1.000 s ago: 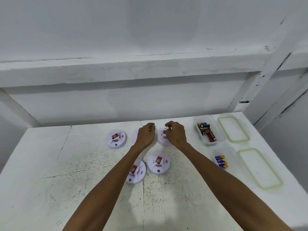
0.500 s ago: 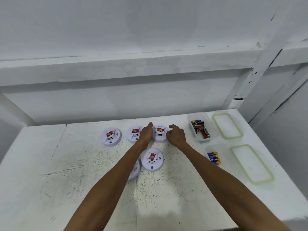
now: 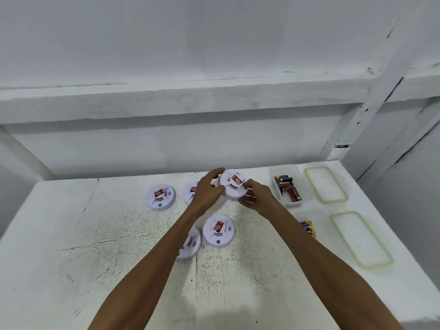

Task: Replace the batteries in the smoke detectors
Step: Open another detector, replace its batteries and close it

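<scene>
Several round white smoke detectors with red labels lie on the white table. Both hands hold one detector lifted and tilted above the table's far middle: my left hand grips its left edge, my right hand its lower right edge. Another detector lies at the far left, one is partly hidden behind my left hand, one sits nearer the middle, and one is half covered by my left forearm.
A clear tub with mixed batteries stands at the far right. A second clear tub holds blue and yellow batteries. Two green-rimmed lids lie beside them. A wall and ledge rise behind the table.
Both hands closed on the far middle detector and raised it off the table, tilting it. The camera view shifted slightly.
</scene>
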